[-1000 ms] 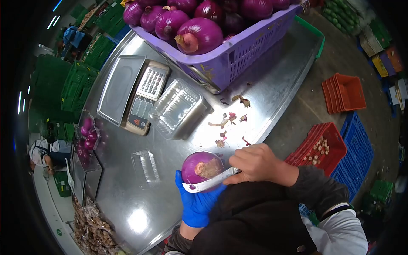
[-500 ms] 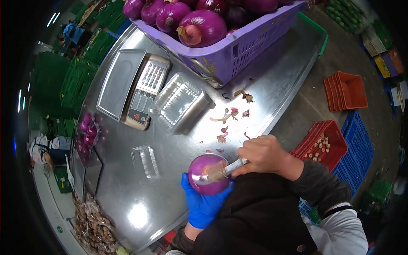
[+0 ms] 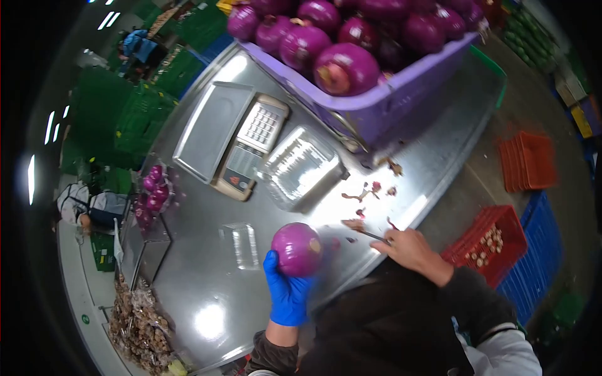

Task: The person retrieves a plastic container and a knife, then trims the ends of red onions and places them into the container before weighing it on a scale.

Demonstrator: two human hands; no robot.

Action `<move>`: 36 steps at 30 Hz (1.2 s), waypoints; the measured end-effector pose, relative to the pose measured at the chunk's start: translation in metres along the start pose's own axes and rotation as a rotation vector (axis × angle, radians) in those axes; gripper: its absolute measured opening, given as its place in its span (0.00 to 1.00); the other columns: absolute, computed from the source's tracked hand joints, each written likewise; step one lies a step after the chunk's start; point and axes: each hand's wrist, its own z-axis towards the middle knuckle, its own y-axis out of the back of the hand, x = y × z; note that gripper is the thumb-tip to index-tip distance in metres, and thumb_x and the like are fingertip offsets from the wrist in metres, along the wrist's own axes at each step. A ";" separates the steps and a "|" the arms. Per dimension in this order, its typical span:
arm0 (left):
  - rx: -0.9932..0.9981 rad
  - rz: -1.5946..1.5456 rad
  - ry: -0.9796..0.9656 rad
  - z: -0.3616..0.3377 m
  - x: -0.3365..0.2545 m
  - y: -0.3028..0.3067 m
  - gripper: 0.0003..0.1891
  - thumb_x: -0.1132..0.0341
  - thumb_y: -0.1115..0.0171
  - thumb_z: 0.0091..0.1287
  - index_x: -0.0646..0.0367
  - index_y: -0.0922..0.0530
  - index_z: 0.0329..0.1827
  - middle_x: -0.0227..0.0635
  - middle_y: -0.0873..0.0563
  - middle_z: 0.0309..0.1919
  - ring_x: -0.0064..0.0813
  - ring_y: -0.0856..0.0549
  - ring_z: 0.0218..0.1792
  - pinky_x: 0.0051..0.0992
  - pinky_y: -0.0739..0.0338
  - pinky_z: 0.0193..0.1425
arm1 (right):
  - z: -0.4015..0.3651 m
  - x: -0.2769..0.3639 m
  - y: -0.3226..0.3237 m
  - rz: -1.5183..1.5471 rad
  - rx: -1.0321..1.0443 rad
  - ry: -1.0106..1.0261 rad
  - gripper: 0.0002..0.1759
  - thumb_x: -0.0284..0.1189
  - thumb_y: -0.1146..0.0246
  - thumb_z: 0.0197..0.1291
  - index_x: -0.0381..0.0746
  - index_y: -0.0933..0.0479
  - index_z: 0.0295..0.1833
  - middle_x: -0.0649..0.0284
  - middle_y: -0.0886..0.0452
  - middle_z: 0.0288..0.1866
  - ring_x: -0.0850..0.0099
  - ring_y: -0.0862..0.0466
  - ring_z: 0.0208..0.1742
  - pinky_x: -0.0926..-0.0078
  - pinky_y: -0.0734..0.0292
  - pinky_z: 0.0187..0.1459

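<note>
In a blue glove, my left hand (image 3: 288, 299) cups a large red onion (image 3: 296, 249) from below, above the steel table (image 3: 182, 276). The onion's cut end, a small pale spot, faces right. To its right, my bare right hand (image 3: 411, 250) is closed round a knife (image 3: 376, 237), of which a thin dark length shows, pointing left. At the knife's far end is a brownish scrap (image 3: 354, 224), perhaps a root end. Skin and root trimmings (image 3: 367, 193) lie scattered on the table beyond the knife.
A purple crate (image 3: 376, 116) heaped with red onions stands at the back. Left of it are a scale (image 3: 251, 144), stacked transparent trays (image 3: 301, 166) and a single tray (image 3: 239, 245). Red crates (image 3: 489, 241) sit on the floor at right. Other people (image 3: 141, 47) are at far left.
The knife has come away from the onion and moved right with my right hand. My left hand has turned the onion, and the root tuft seen earlier no longer shows. The view has shifted.
</note>
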 end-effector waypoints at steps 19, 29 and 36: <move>-0.643 1.405 -1.349 0.228 -0.261 -0.007 0.64 0.58 0.17 0.41 0.61 0.53 0.79 0.52 0.41 0.74 0.46 0.36 0.72 0.36 0.42 0.76 | 0.019 -0.046 -0.050 0.498 -0.391 -0.020 0.12 0.28 0.33 0.56 0.31 0.22 0.26 0.63 0.32 0.13 0.85 0.33 0.18 0.76 0.35 0.21; -0.618 1.499 -1.417 0.172 -0.304 -0.010 0.66 0.48 0.18 0.44 0.65 0.55 0.78 0.55 0.49 0.77 0.46 0.48 0.78 0.40 0.51 0.79 | 0.020 -0.040 -0.042 0.490 -0.309 -0.039 0.11 0.28 0.33 0.58 0.31 0.21 0.28 0.66 0.29 0.14 0.87 0.31 0.20 0.78 0.34 0.23; -0.611 1.973 -1.212 0.204 -0.308 -0.007 0.61 0.50 0.16 0.35 0.53 0.40 0.76 0.55 0.37 0.71 0.48 0.35 0.72 0.41 0.38 0.74 | 0.020 -0.041 -0.044 0.507 -0.318 -0.047 0.11 0.28 0.33 0.58 0.32 0.21 0.28 0.69 0.29 0.14 0.87 0.31 0.20 0.78 0.34 0.23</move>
